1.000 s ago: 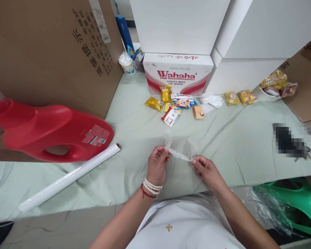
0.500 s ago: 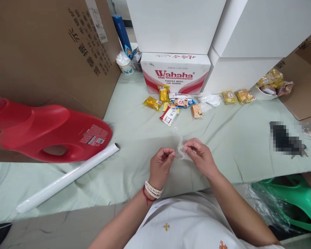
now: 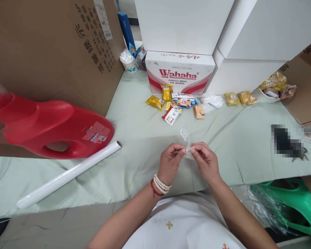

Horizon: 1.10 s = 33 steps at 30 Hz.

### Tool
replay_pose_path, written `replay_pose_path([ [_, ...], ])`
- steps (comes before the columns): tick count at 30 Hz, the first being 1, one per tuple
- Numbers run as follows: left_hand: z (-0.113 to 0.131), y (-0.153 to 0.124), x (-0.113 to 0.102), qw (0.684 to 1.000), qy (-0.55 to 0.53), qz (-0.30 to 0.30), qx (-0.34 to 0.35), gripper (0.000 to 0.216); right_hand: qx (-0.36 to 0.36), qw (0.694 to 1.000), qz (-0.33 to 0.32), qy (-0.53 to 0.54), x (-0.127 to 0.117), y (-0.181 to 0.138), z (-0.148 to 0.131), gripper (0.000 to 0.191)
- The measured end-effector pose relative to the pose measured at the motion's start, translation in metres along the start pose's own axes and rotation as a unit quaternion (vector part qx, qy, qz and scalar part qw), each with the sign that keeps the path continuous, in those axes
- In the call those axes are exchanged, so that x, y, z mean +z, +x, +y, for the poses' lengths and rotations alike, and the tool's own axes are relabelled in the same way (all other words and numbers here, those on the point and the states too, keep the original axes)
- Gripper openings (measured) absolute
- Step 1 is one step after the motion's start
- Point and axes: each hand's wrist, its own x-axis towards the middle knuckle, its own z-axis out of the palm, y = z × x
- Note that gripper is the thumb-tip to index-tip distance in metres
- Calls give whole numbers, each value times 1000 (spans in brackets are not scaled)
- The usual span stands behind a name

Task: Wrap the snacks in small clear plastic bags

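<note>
A small crumpled piece of clear plastic film (image 3: 186,140) is pinched between both my hands just above the pale green tablecloth (image 3: 134,138). My left hand (image 3: 171,162), with bead bracelets at the wrist, grips its left side with closed fingers. My right hand (image 3: 204,159) pinches the right side, fingertips almost touching the left hand's. Beyond them lies a heap of small snack packets (image 3: 175,103) in yellow, red and white wrappers.
A red detergent jug (image 3: 49,129) lies on its side at the left beside a white paper roll (image 3: 67,174). Cardboard boxes, a Wahaha carton (image 3: 180,72) and white boxes line the back. A bowl of snacks (image 3: 274,88) sits far right; a green plastic object (image 3: 295,204) is below the table edge.
The film was stretched out between my spread hands; my hands have since come together at the centre and bunched it into a small wad.
</note>
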Motion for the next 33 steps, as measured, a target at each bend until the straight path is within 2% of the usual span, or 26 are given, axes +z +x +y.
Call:
replay_pose_path([
  [4,-3,2,-7,999,-7,37,-26,29,72,995,38,57,-7,-2,5,21],
  [10,12,8,-5,997,-50,55,-36,39,20,997,-16,67,-9,-8,10,14],
  [14,32,22,4,990,-63,6,-125,52,-3,999,-29,29,-9,-15,16,14],
  [16,37,26,9,987,-55,-29,-146,50,-19,999,-36,8,-10,-17,19,14],
  [19,35,28,13,988,-70,-46,-129,44,-22,999,-42,-2,-14,-18,22,15],
  [22,29,25,13,993,-82,-18,-84,37,29,998,-37,38,-19,-17,22,18],
  [24,26,20,12,997,-51,1,-52,33,40,996,-30,75,-21,-14,17,32],
  [26,25,15,12,999,-13,0,-31,29,12,997,-18,74,-18,-10,8,47],
  [27,25,12,12,1000,2,-7,-23,28,-8,998,-11,57,-15,-7,3,47],
  [30,26,6,10,999,15,-28,-6,27,-26,999,25,5,-8,5,-9,22],
  [33,27,3,-1,998,-21,-55,-15,29,3,997,72,40,-11,17,-12,22],
])
